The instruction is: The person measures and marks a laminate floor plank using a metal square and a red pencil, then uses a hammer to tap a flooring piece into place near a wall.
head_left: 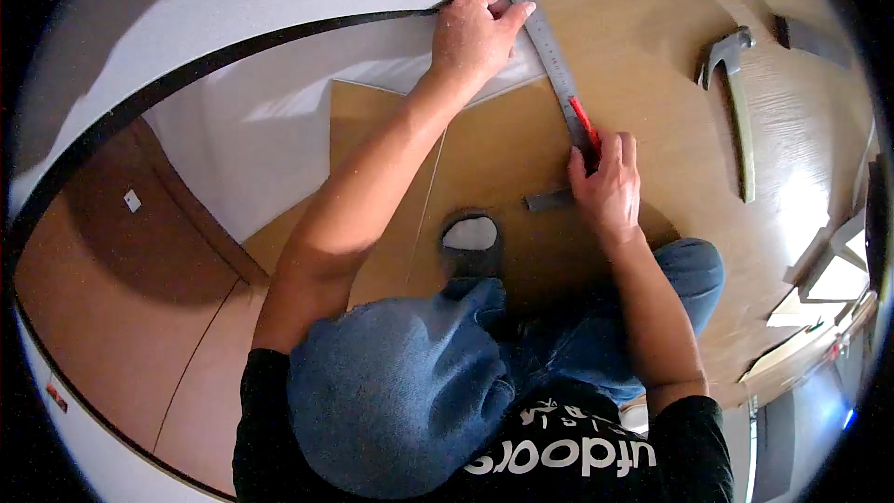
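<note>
A long steel ruler (551, 54) lies slantwise on the wood-coloured floor, its far end by the white wall's foot. At that far end my left hand (473, 37) is closed, thumb and forefinger about the ruler's tip. My right hand (610, 184) is closed at the near end, around a slim red pencil-like stick (583, 119) that lies along the ruler. Whether the right fingers also press the ruler is hidden. Just left of the right hand, a short dark flat bar (548, 200) rests on the floor, its right end close to my hand.
A hammer (740, 121) with a pale handle lies on the right, beside a dark block (810, 42). My slippered foot (470, 237) is between my arms. A brown door panel (121, 251) stands at the left. Boards and papers (833, 279) are stacked at the far right.
</note>
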